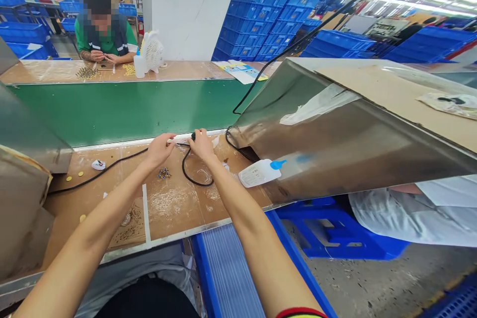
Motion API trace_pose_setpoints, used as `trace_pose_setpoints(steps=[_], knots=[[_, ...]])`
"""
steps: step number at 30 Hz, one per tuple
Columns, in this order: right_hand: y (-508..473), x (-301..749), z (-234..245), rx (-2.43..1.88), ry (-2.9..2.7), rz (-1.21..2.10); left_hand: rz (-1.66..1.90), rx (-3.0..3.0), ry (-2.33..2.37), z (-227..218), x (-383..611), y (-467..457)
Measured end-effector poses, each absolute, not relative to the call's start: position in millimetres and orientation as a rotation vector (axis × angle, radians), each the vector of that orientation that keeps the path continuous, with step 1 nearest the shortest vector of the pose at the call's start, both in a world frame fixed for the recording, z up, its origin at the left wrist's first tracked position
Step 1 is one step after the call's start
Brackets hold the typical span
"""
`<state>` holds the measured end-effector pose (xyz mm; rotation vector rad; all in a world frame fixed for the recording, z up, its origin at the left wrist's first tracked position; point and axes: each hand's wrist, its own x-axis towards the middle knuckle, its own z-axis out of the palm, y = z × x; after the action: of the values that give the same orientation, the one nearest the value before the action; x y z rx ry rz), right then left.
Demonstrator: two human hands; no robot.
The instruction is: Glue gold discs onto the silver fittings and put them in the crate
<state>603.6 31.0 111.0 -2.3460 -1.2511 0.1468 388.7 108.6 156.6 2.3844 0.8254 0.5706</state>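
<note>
Both my hands reach to the far edge of the brown bench top point(175, 208), beside the green conveyor belt point(122, 109). My left hand point(161, 145) pinches one end of a thin white stick-like tool point(182, 137). My right hand point(201, 144) grips the tool's other end, where a black cable point(190, 176) joins it and loops across the bench. A small pile of dark metal parts point(164, 174) lies just below my hands.
A white squeeze bottle with a blue nozzle point(259, 172) lies to the right, under a slanted steel chute point(335, 129). Across the belt a person in green point(102, 35) works near a small white fan point(152, 52). Blue crates point(272, 5) are stacked behind. Another person's sleeve point(410, 211) shows at right.
</note>
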Motion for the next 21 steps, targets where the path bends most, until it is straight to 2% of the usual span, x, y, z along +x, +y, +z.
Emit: trace_pose_setpoints(steps=[3, 5, 7, 9, 13, 21], knots=[[-1, 580, 109, -2.157, -1.355, 0.125, 0.741, 2.289, 0.831, 187, 308, 49], [-24, 557, 100, -2.02, -1.445, 0.174, 0.924, 2.115, 0.863, 189, 238, -3], [-44, 529, 87, -1.902, -1.518, 0.244, 0.993, 1.928, 0.97, 173, 172, -55], [-57, 501, 73, -1.823, -1.537, 0.287, 0.875, 1.825, 1.122, 147, 119, -99], [-68, 462, 50, -1.791, -1.453, 0.269, 0.839, 1.598, 1.401, 103, 54, -159], [-64, 446, 29, -1.939, -1.383, 0.211, 0.823, 1.579, 1.5, 90, 0, -201]])
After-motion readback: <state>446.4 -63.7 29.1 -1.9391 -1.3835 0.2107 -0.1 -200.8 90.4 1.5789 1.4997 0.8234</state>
